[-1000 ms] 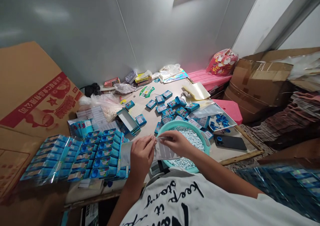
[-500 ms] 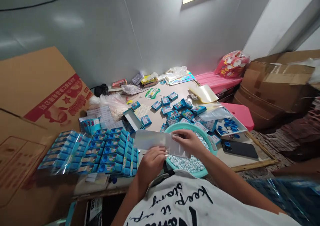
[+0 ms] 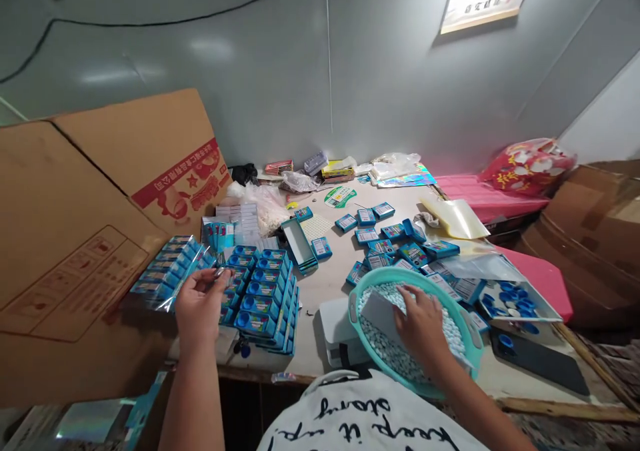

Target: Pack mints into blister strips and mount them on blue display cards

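Observation:
My right hand is inside the teal basin, which is full of small pale blue pellets. Its fingers press a flat silvery pouch down against the pellets. My left hand is raised at the left, over the near corner of a block of stacked blue boxes. Thumb and fingers are pinched together on something thin that I cannot make out. A film-wrapped pack of blue boxes lies just beyond it.
Large cardboard sheets stand on the left. Loose blue boxes are scattered mid-table. A tray of blue caps and a black phone lie to the right. A white device sits beside the basin. Pink stools and brown cartons stand right.
The hands have parted. My left hand let go of the pouch and moved left to the stacked boxes. My right hand lowered the pouch into the basin. The view turned left.

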`<state>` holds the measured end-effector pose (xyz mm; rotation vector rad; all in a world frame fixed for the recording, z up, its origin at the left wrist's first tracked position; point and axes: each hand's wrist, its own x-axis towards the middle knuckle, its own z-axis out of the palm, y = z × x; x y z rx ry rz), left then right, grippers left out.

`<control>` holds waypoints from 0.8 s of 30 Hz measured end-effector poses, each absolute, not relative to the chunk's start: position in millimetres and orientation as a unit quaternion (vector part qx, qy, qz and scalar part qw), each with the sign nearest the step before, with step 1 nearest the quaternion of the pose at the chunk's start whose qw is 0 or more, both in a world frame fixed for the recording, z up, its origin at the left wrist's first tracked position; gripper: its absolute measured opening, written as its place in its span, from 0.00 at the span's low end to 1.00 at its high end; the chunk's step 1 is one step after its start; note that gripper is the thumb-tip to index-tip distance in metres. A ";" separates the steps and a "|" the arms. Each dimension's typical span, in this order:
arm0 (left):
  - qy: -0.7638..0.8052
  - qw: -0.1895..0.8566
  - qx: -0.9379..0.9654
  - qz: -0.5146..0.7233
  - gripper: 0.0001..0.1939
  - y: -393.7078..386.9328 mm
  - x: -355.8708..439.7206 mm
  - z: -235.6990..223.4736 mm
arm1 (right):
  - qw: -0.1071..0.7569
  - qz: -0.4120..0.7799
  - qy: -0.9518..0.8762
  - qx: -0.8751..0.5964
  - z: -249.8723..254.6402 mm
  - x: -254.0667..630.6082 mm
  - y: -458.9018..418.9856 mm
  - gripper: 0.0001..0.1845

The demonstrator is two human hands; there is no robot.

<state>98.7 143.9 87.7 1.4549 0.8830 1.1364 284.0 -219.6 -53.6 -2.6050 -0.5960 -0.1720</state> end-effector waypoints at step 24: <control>0.330 0.562 0.694 0.304 0.20 280.3 78.1 49.1 | 0.528 0.171 -0.408 -0.725 47.5 194.1 146.1 0.08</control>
